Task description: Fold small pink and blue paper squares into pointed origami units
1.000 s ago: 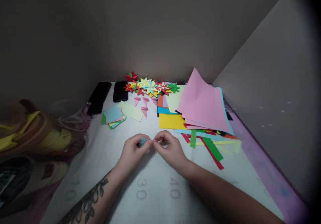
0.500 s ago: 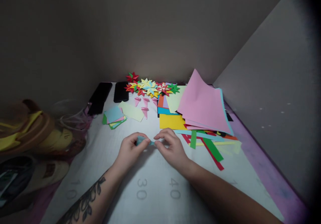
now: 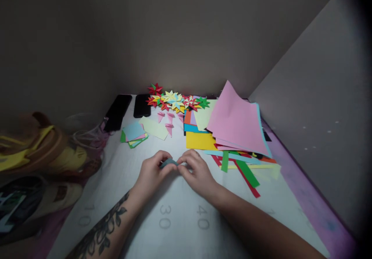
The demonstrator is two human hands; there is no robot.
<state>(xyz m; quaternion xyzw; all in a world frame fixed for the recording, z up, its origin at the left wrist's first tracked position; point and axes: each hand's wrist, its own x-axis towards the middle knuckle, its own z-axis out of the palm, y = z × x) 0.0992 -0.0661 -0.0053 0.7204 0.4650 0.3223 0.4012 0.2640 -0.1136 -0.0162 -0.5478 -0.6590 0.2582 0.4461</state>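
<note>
A small piece of folded blue paper [image 3: 168, 162] is pinched between my two hands above the middle of the white table. My left hand [image 3: 154, 170] grips it from the left, thumb along the near side. On its right end close the thumb and fingertips of my right hand [image 3: 196, 170]. Fingers hide much of the paper, so its exact shape does not show. Beyond my hands lie several small folded pink paper pieces [image 3: 169, 129]. To their left is a stack of small coloured paper squares [image 3: 134, 131], beside a pale yellow paper [image 3: 154, 127].
Folded paper stars [image 3: 174, 99] are heaped by the back wall. Large pink sheets [image 3: 232, 119] and coloured strips [image 3: 247, 172] lie at right. Two dark phones [image 3: 142, 106] rest at back left. Bags [image 3: 43, 146] crowd the left edge; a wall rises at right.
The blue paper has turned between my fingers and now shows a darker, lower face. My hands have drawn slightly closer together. The other papers stay where they were.
</note>
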